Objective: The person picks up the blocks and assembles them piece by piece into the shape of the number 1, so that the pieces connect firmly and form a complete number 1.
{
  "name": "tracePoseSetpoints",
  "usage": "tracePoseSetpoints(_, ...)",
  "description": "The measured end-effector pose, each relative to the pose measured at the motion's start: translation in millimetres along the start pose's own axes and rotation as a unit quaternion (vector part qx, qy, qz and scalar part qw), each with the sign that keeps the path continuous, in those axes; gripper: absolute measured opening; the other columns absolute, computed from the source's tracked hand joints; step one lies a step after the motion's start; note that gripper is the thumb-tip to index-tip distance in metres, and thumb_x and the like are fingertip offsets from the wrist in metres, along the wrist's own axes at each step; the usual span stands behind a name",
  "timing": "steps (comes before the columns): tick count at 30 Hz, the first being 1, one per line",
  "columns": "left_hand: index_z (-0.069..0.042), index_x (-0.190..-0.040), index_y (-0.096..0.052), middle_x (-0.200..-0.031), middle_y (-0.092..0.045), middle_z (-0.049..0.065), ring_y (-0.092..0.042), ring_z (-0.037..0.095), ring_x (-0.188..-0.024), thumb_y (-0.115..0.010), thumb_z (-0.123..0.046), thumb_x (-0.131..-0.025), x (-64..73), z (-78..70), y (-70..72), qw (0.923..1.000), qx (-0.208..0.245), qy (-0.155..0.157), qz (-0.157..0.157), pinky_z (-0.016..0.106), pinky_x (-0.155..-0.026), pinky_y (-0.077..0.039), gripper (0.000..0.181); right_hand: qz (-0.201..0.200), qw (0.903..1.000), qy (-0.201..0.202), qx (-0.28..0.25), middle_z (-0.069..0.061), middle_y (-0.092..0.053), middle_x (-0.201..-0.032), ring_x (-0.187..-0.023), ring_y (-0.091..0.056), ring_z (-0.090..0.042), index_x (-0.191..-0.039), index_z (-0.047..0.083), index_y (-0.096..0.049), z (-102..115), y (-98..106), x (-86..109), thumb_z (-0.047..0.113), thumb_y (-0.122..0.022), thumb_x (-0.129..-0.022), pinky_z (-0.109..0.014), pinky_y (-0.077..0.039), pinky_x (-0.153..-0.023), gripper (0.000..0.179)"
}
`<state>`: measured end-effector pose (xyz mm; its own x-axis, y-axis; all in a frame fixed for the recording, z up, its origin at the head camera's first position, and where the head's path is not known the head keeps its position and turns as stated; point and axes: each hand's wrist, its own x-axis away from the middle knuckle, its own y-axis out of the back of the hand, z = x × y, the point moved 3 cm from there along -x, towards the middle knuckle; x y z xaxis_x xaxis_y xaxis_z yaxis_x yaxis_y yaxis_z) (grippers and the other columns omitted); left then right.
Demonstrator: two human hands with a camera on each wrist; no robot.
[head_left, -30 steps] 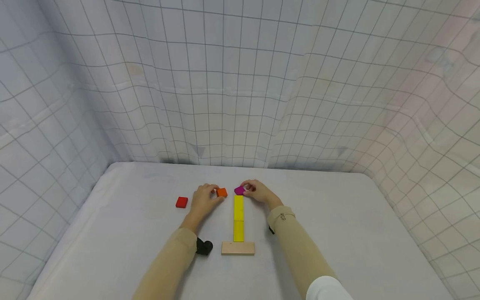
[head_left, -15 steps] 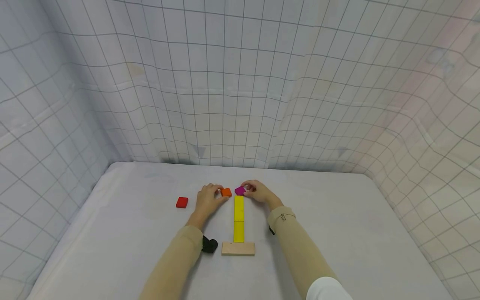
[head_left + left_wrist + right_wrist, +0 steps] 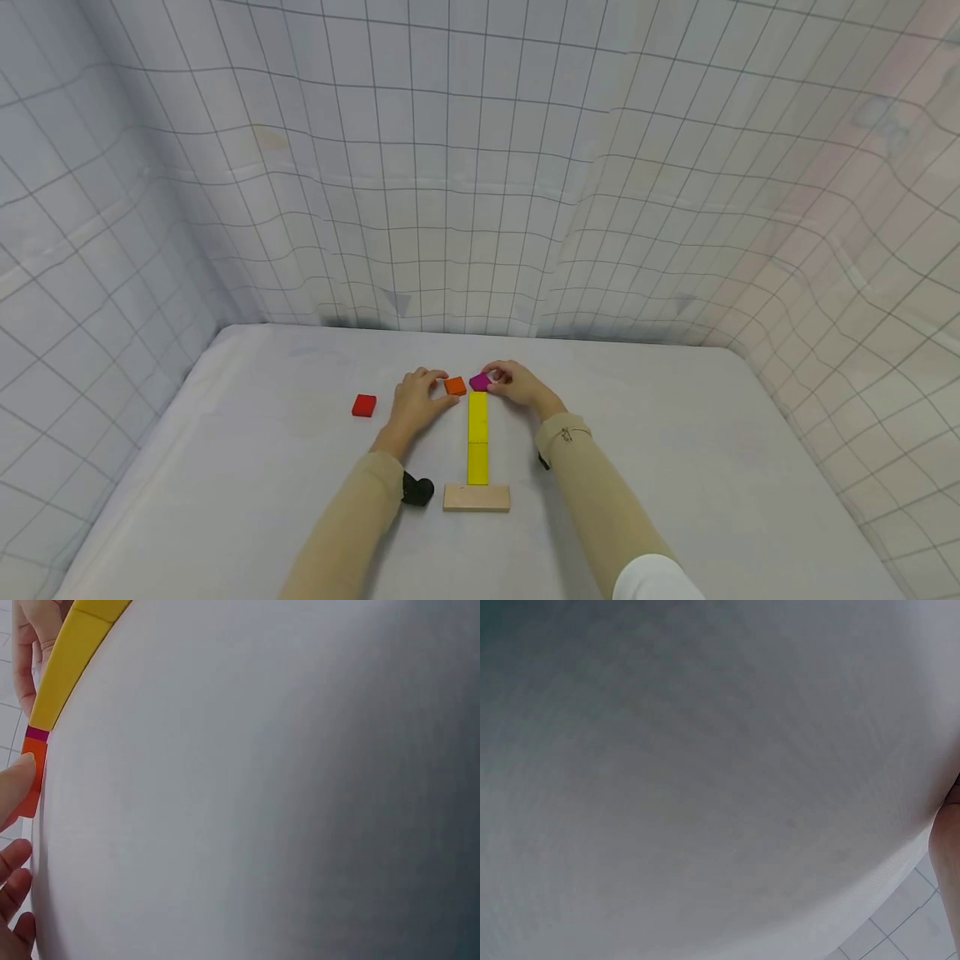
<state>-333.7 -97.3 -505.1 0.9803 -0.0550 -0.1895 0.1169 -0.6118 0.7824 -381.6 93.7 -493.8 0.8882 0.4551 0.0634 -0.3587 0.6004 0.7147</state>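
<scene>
In the head view, a small orange block (image 3: 455, 386) lies by my left hand (image 3: 417, 402), thumb and index finger parted around it. The left wrist view shows the thumb (image 3: 16, 784) overlapping the orange block (image 3: 34, 776), other fingers spread away from it. Just right of it, my right hand (image 3: 517, 386) pinches a small magenta block (image 3: 480, 382) between thumb and index finger. The magenta block sits at the far end of two yellow blocks (image 3: 477, 437) laid end to end. A natural wood block (image 3: 476, 497) lies crosswise at their near end.
A red square block (image 3: 364, 406) lies left of my left hand. White cloth covers the table (image 3: 675, 467), and a gridded white curtain (image 3: 480, 167) rises behind it and along both sides. A black wrist-worn device (image 3: 418, 490) sticks out beside the left sleeve.
The orange block has shifted right, nearer the magenta block, with my left hand following; its index finger has then come away from the block. The right hand and magenta block stay in place.
</scene>
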Motion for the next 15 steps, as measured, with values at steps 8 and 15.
tracePoseSetpoints(8,-0.009,-0.11,-0.063,-0.094,-0.055,0.007,-0.045,0.025,-0.09,-0.069,-0.027,-0.081,1.8,4.2,6.0,0.9988,0.042,-0.024,0.012,0.042,-0.083,-0.034,0.035,0.0,1.0,-0.007,-0.005,-0.007,-0.053,-0.098,-0.088,-0.047,-0.02,-0.116,0.008,-0.057,-0.9,-0.8,-0.8,0.013,-0.059,-0.089,-0.033,-0.04,-0.084,0.028)
tracePoseSetpoints(15,-0.01,-0.108,-0.064,-0.094,-0.055,0.007,-0.045,0.026,-0.089,-0.068,-0.031,-0.082,-0.5,-0.7,5.5,0.9995,0.016,-0.023,0.017,0.043,-0.082,-0.035,0.034,-0.002,1.0,0.003,0.001,-0.006,-0.052,-0.095,-0.085,-0.046,-0.019,-0.115,0.007,-0.057,-0.2,-0.2,-0.4,0.012,-0.059,-0.089,-0.031,-0.04,-0.081,0.027)
